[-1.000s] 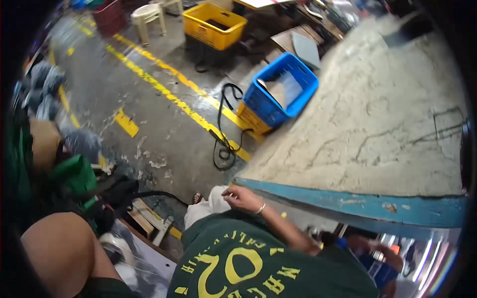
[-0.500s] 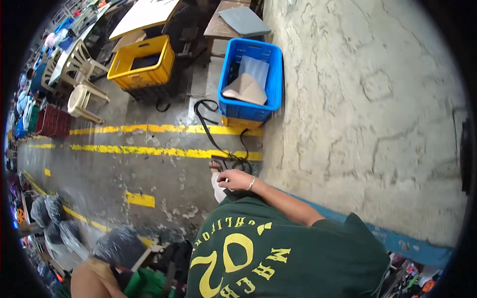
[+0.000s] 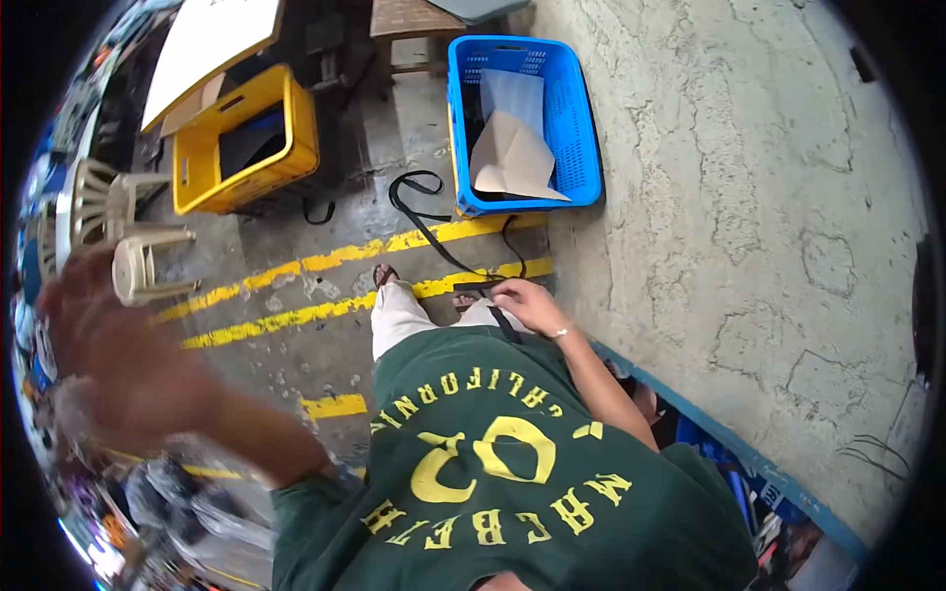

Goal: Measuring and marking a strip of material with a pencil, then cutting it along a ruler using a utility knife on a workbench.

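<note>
From where I stand, the black strap (image 3: 430,237) lies looped on the floor by the person's feet, just beyond the right hand (image 3: 532,303). That hand hangs against the pale trousers (image 3: 396,317), fingers loosely curled; whether they pinch anything, I can't tell. A thin bracelet (image 3: 562,333) circles its wrist. The left hand (image 3: 123,360) is lifted out to the side, loosely spread (blurred, mind you), with nothing I can see in it. Past the strap stands the blue crate (image 3: 578,167), holding a tan sheet (image 3: 510,158) and a cloudy sheet (image 3: 517,98), close beside rough concrete (image 3: 709,217). Off to its left sits a yellow crate (image 3: 299,118) with something dark inside, near a white counter (image 3: 212,44). A cream stool (image 3: 138,268) and chair (image 3: 99,202) stand further left. Yellow lines (image 3: 266,325) cross the floor, and plastic bags (image 3: 163,492) slump at lower left.
</note>
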Demonstrator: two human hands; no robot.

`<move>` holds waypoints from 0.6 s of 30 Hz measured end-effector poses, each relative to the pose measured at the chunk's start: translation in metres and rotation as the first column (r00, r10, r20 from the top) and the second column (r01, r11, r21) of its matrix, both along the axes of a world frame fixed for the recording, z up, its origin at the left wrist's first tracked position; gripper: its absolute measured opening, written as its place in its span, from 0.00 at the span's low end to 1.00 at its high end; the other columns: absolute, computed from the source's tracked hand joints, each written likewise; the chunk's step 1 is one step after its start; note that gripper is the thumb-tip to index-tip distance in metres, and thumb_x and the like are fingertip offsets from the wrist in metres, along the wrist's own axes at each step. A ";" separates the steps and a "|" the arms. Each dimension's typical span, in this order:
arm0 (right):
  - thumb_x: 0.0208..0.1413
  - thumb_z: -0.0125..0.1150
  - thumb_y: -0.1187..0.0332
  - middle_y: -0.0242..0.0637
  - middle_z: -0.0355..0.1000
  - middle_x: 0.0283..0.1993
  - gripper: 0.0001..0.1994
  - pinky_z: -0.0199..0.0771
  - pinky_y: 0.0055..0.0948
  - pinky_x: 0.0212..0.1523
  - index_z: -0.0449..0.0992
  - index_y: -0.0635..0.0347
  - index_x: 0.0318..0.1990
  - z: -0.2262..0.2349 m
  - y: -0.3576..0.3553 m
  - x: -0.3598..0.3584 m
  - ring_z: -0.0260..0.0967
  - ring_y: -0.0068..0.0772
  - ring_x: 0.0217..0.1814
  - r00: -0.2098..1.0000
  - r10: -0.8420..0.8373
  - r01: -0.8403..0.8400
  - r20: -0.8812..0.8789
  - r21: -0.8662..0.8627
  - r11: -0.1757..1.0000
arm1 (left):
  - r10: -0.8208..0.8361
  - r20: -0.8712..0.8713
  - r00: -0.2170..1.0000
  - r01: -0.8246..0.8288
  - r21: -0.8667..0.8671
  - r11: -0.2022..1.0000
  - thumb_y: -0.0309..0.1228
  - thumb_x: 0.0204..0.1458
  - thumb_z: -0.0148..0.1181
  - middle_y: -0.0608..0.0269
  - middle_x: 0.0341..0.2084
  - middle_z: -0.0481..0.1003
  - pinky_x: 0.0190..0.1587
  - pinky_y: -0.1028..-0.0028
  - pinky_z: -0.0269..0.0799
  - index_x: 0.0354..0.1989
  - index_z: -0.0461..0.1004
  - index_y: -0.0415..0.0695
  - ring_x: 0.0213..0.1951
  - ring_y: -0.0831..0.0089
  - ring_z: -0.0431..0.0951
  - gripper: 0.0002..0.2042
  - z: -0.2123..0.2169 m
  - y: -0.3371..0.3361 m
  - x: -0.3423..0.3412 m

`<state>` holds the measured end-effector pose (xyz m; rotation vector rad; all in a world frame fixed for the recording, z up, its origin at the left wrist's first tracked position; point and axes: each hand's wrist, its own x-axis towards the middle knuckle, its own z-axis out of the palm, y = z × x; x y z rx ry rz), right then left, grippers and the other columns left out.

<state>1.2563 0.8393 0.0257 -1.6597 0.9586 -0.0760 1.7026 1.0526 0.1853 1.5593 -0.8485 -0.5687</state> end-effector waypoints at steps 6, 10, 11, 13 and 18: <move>0.62 0.63 0.66 0.37 0.82 0.42 0.13 0.77 0.28 0.43 0.80 0.62 0.51 -0.038 0.037 -0.039 0.78 0.27 0.39 0.904 -0.323 0.382 -0.280 0.192 0.904 | -0.256 -0.435 0.863 0.379 0.222 0.898 0.46 0.65 0.58 0.62 0.52 0.78 0.58 0.70 0.71 0.60 0.75 0.44 0.54 0.71 0.77 0.21 -0.143 -0.248 -0.098; 0.62 0.63 0.66 0.36 0.82 0.42 0.14 0.76 0.28 0.44 0.80 0.63 0.51 -0.016 0.018 -0.023 0.76 0.24 0.39 0.877 -0.332 0.406 -0.347 0.166 0.899 | -0.489 -0.430 0.759 0.614 0.226 0.756 0.46 0.61 0.64 0.46 0.58 0.76 0.61 0.64 0.72 0.63 0.70 0.37 0.60 0.59 0.77 0.29 -0.248 -0.320 -0.165; 0.62 0.63 0.66 0.37 0.81 0.43 0.14 0.77 0.28 0.44 0.80 0.62 0.52 -0.020 0.009 -0.025 0.76 0.26 0.40 0.866 -0.313 0.397 -0.391 0.154 0.905 | -0.471 -0.449 0.760 0.621 0.288 0.729 0.45 0.59 0.65 0.44 0.56 0.76 0.62 0.61 0.71 0.62 0.71 0.37 0.60 0.55 0.76 0.29 -0.254 -0.345 -0.183; 0.62 0.63 0.66 0.37 0.81 0.43 0.14 0.77 0.29 0.44 0.80 0.61 0.52 -0.037 -0.018 -0.024 0.77 0.27 0.41 0.875 -0.299 0.380 -0.381 0.157 0.912 | -0.503 -0.258 0.825 0.565 0.411 0.715 0.43 0.58 0.65 0.42 0.57 0.75 0.61 0.59 0.72 0.60 0.72 0.38 0.60 0.51 0.76 0.27 -0.292 -0.385 -0.200; 0.63 0.65 0.64 0.42 0.79 0.47 0.15 0.78 0.33 0.44 0.79 0.60 0.54 -0.090 -0.129 -0.006 0.78 0.35 0.42 0.928 -0.298 0.317 -0.225 0.054 0.947 | -0.601 0.385 0.700 0.258 0.648 0.716 0.37 0.56 0.63 0.38 0.60 0.70 0.61 0.56 0.73 0.58 0.72 0.40 0.57 0.39 0.75 0.23 -0.388 -0.425 -0.229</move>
